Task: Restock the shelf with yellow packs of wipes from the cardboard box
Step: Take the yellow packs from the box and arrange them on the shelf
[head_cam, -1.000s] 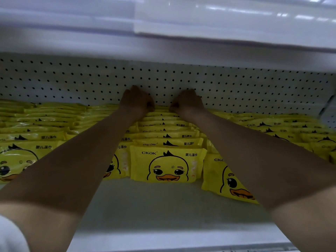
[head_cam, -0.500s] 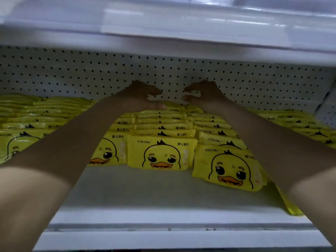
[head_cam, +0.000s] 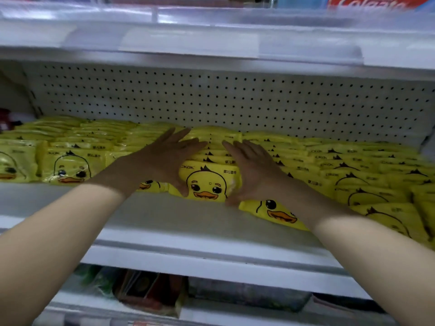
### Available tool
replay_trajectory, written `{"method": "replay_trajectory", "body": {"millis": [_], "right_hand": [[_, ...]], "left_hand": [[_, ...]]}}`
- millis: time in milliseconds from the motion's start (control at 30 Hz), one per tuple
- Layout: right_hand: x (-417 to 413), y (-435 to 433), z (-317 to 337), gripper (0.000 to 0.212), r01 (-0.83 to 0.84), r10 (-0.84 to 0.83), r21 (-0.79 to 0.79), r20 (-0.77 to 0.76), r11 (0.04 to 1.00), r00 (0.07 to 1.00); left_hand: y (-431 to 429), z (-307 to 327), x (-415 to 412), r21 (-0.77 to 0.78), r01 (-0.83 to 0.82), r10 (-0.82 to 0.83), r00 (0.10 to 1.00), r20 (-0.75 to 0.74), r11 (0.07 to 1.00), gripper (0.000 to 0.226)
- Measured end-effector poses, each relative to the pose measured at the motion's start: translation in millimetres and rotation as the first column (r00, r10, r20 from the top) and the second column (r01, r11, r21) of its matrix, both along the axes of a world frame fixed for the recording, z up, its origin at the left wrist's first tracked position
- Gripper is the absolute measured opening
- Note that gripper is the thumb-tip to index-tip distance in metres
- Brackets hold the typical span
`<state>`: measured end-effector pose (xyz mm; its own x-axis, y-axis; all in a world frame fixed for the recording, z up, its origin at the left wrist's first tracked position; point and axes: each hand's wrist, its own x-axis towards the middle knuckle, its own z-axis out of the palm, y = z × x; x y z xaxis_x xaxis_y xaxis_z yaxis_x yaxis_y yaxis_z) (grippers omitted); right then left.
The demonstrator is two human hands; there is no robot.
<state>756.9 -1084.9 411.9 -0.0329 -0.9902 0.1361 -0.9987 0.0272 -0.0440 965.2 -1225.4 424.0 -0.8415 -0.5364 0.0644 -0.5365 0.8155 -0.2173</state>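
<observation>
The front pack (head_cam: 208, 182), long axis left-right, is flanked by the left grip (head_cam: 169, 158) and right grip (head_cam: 251, 170), fingers straight against its ends.

I'm seeing a white pegboard back panel (head_cam: 235, 100), rows of small dark holes, dim under the upper shelf (head_cam: 211, 58). Its clear price strip (head_cam: 188, 41) catches glare. Top right, a red toothpaste box (head_cam: 367, 2) (lettering cut off). Below the white shelf (head_cam: 188, 220), blurred packets (head_cam: 150, 295) on the lower level.
</observation>
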Motion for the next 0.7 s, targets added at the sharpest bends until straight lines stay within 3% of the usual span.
{"method": "replay_trajectory", "body": {"millis": [200,300,367,500,600,700], "right_hand": [[3.3,-3.0,-4.9,0.146,0.002,-0.009,-0.076,-0.097,0.997,0.995],[0.6,-0.6,-5.7,0.144,-0.010,0.003,-0.088,-0.084,0.996,0.996],[-6.5,6.4,-2.1,0.139,-0.007,0.007,-0.099,0.000,0.995,1.000],[-39.3,34.5,19.1,0.129,0.110,-0.052,-0.153,0.344,0.982,0.937],[-65.8,63.7,28.8,0.125,0.207,-0.175,-0.054,0.361,0.977,0.916],[-76.1,87.4,28.5,0.129,0.230,-0.242,0.079,0.237,0.970,0.941]], "left_hand": [[17.8,-8.7,-9.7,-0.118,-0.077,0.074,0.997,-0.028,0.990,0.137],[20.3,-6.8,-10.4,-0.101,-0.105,0.102,0.994,-0.039,0.989,0.137],[25.1,-5.6,-11.8,-0.069,-0.120,0.116,0.992,-0.052,0.990,0.138],[55.2,6.2,-34.2,0.046,-0.038,0.047,0.975,-0.217,0.998,0.136],[84.1,18.7,-61.4,0.133,0.089,-0.054,0.967,-0.251,0.987,0.132],[105.7,22.8,-87.6,0.199,0.144,-0.111,0.980,-0.167,0.969,0.126]]}}
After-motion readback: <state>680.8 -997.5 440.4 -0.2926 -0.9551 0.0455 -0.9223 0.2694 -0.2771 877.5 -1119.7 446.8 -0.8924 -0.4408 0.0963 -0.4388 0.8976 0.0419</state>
